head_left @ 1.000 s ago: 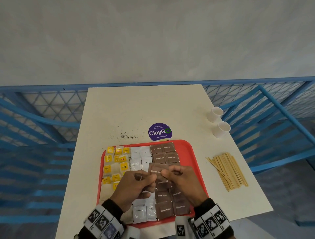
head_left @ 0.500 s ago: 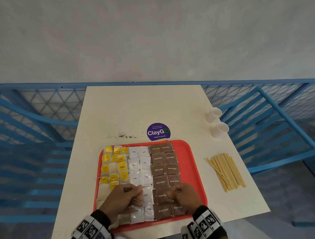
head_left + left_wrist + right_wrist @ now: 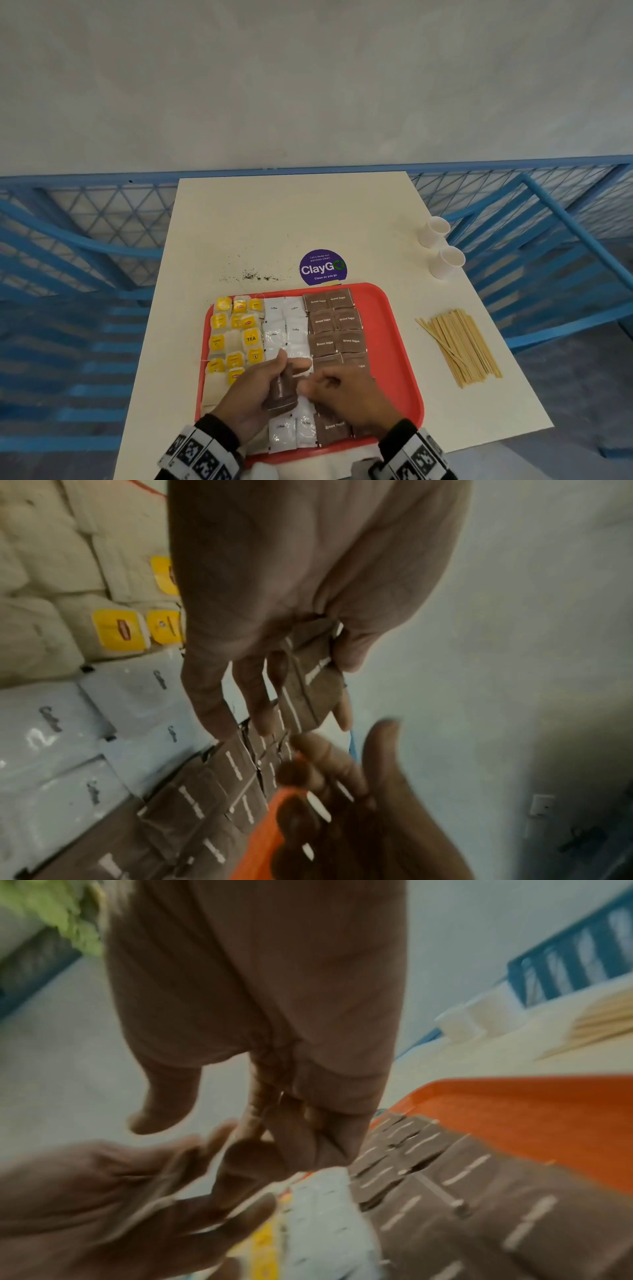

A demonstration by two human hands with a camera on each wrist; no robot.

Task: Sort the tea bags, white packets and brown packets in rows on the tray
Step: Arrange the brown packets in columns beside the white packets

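Observation:
A red tray (image 3: 404, 342) holds yellow-tagged tea bags (image 3: 236, 335) on the left, white packets (image 3: 286, 329) in the middle and brown packets (image 3: 335, 329) on the right. Over the tray's near half my left hand (image 3: 291, 363) grips a small stack of brown packets (image 3: 282, 390) on edge. In the left wrist view the stack (image 3: 313, 693) sits between the thumb and fingers. My right hand (image 3: 318, 387) hovers just right of the stack with curled fingers. The blurred right wrist view shows those fingers (image 3: 294, 1131) with nothing in them. The hands hide some near rows.
Two white paper cups (image 3: 435, 231) (image 3: 448, 262) stand at the table's right edge. A pile of wooden stirrers (image 3: 462, 346) lies right of the tray. Behind the tray are a purple sticker (image 3: 322, 267) and tea crumbs (image 3: 257, 275). Blue railing (image 3: 85, 240) surrounds the table.
Half a second ago both hands lay low on the near brown rows. Now the left hand has risen with a stack of brown packets, and the right hand is beside it.

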